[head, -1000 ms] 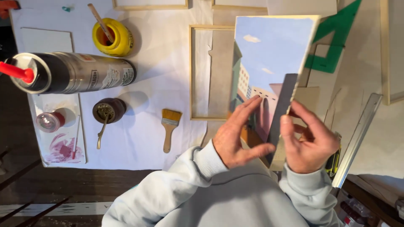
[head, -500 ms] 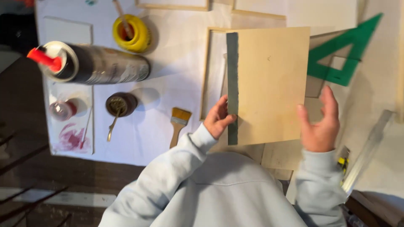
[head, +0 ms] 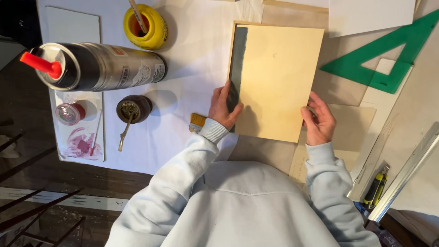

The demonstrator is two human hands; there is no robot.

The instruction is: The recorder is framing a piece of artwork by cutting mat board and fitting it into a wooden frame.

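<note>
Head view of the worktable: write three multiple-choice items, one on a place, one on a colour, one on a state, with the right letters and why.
1. Where is the yellow pot?
A. right of the board
B. left of the board
C. on the board

2. What colour is the set square?
A. green
B. red
C. blue

3. How does the pale wooden board lie?
A. rolled up
B. snapped in two
C. plain side up, held at both edges

Key: 1 B, it stands above the spray can. 2 A, its frame is green. 3 C, left hand and right hand grip its sides.
</note>
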